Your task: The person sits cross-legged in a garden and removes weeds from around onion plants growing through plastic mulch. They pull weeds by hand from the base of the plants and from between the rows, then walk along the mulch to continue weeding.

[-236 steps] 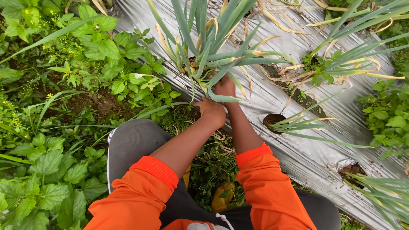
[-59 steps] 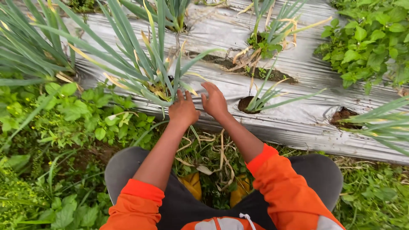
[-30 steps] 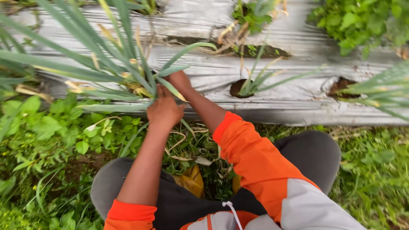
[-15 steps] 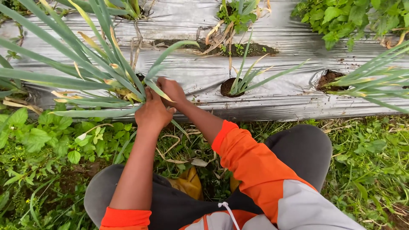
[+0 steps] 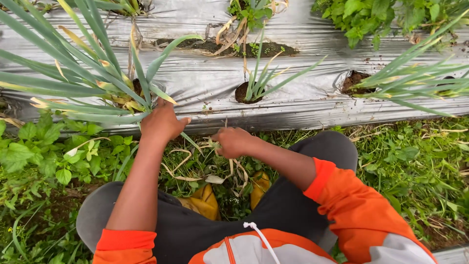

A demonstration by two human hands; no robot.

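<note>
I crouch beside a bed covered in silver plastic mulch (image 5: 205, 83). A large green onion plant (image 5: 93, 83) grows from a hole at the left, with long green leaves and some yellowed ones. My left hand (image 5: 161, 122) reaches into its base, fingers among the lower leaves. My right hand (image 5: 233, 142) is lower, over the weedy ground, closed on a few thin dry leaf strips (image 5: 217, 142). A small young onion plant (image 5: 259, 83) stands in the hole to the right of my hands.
More onion plants (image 5: 415, 78) grow at the right edge of the mulch. Leafy weeds (image 5: 44, 156) cover the ground on the left, grass (image 5: 415, 166) on the right. Yellow boots (image 5: 205, 200) show between my knees, among dropped dry leaves.
My right hand has pulled away from the plant's base, down and right toward the ground, carrying dry leaf strips. My left hand stays at the plant. The view has shifted slightly upward.
</note>
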